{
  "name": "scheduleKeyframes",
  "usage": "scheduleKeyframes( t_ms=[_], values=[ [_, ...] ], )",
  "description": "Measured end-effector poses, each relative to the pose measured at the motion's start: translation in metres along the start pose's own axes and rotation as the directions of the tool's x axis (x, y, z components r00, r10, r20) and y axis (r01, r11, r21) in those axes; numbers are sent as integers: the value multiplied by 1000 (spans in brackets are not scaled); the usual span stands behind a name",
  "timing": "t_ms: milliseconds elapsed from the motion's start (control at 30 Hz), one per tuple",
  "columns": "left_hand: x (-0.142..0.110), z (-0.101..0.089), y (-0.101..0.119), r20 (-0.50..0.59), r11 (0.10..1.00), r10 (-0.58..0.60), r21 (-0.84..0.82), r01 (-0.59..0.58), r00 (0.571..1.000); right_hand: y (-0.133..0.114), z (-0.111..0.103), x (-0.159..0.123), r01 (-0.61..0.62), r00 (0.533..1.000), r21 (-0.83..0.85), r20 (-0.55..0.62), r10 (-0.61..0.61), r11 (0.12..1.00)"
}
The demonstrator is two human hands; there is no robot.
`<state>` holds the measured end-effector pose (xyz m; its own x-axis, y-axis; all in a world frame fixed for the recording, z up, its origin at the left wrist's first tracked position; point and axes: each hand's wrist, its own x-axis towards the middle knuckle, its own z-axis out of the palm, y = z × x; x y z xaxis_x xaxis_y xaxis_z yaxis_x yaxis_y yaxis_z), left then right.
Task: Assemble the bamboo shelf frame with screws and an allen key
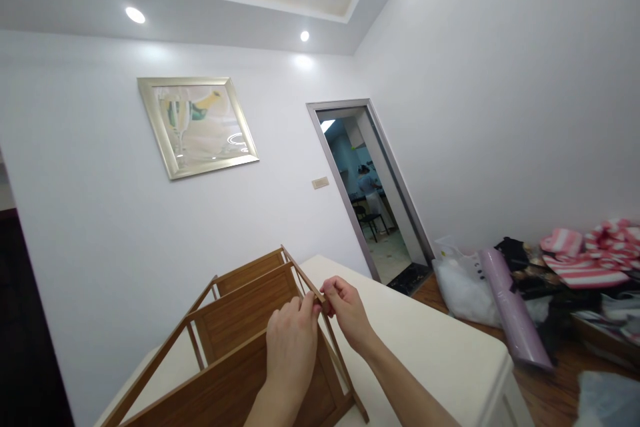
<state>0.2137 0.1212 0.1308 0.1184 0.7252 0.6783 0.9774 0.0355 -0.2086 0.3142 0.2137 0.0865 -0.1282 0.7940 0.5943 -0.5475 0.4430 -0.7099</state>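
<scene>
A wooden shelf rack [240,320] with slanted bamboo panels lies tipped on a white table [440,353]. My left hand [293,347] rests over the rack's right side rail, fingers curled and closed on the rail's upper edge. My right hand [347,310] is just to its right, fingers pinched on the same thin rail near its top end. The two hands almost touch. What lies under the fingertips is hidden.
A framed picture [197,125] hangs on the white wall behind. An open doorway [373,193] leads to another room at the right. On the wooden floor right of the table lie a purple roll [510,310], plastic bags and pink striped cloth [590,250].
</scene>
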Motion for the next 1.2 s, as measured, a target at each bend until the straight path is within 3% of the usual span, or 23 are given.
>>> scheduleKeyframes(
  t_ms=[300,800,1200],
  values=[
    [-1,0,1,-33,999,17,44,-15,999,9,-9,-13,-10,1000,101,14,9,995],
    [-2,9,-2,-75,999,28,42,-25,997,7,-2,-8,120,993,-243,25,-118,963],
    [-2,11,-3,-117,1000,13,14,-11,993,3,0,0,76,997,-255,50,-66,964]
  ],
)
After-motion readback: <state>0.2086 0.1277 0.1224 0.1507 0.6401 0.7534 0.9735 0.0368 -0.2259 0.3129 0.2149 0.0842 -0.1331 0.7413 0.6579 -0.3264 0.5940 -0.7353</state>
